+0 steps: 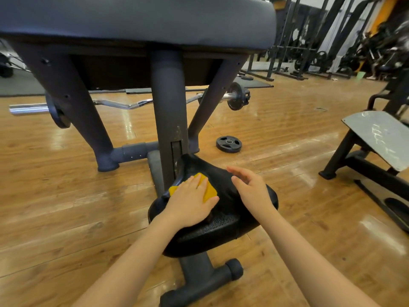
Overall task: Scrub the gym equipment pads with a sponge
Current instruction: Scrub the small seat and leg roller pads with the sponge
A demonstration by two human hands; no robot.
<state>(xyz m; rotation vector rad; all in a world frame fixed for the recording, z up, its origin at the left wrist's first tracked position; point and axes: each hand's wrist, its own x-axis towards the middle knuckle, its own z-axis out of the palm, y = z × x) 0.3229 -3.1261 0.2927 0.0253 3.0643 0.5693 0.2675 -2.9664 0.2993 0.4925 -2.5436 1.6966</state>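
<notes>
A black seat pad (223, 227) of a preacher-curl bench sits low in front of me on a dark metal post. My left hand (190, 200) lies flat on a yellow sponge (209, 191) and presses it against the upper part of the seat. Only the sponge's two ends show past my fingers. My right hand (250, 187) hovers just over the seat's right side, fingers relaxed and spread, holding nothing. A large grey arm pad (137, 18) spans the top of the view above the post.
A curl bar (124, 104) with plates lies on the wooden floor behind the bench legs. A loose black weight plate (228, 144) lies to the right of the post. Another machine with a grey footplate (380, 138) stands at right. Racks fill the far background.
</notes>
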